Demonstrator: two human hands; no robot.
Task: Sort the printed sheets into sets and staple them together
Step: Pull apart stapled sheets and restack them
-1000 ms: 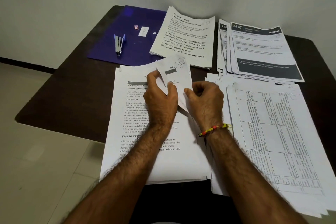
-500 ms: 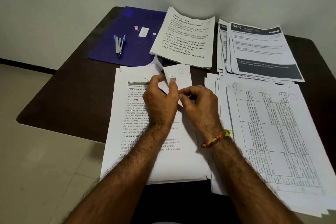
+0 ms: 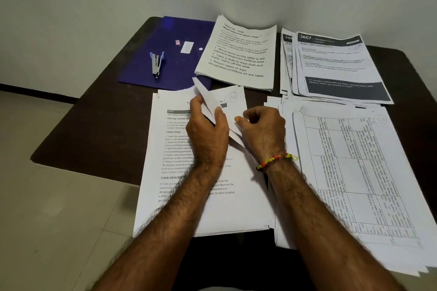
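Observation:
Above the near stack of printed sheets (image 3: pixel 189 196), both hands hold a few loose sheets (image 3: pixel 233 101) lifted at the top corner; a handwritten circled number shows on the back one. My left hand (image 3: pixel 208 130) grips the front sheets, thumb and fingers curled round their edge. My right hand (image 3: pixel 262 132) pinches the back sheet's edge with curled fingers. A silver stapler (image 3: pixel 156 64) lies on a purple folder (image 3: pixel 165 54) at the far left, apart from both hands.
A stack headed "Wipe balcony table clean" (image 3: pixel 238 54) lies at the back centre. Dark-banded sheets (image 3: pixel 335 68) fan out at the back right. Table-printed sheets (image 3: pixel 359 172) cover the right side. The dark table (image 3: pixel 89 125) ends at the left, with tiled floor below.
My hands have shifted along the held sheets. The front sheets now fan further left off the back sheet, and my right hand has slid a little right along its edge.

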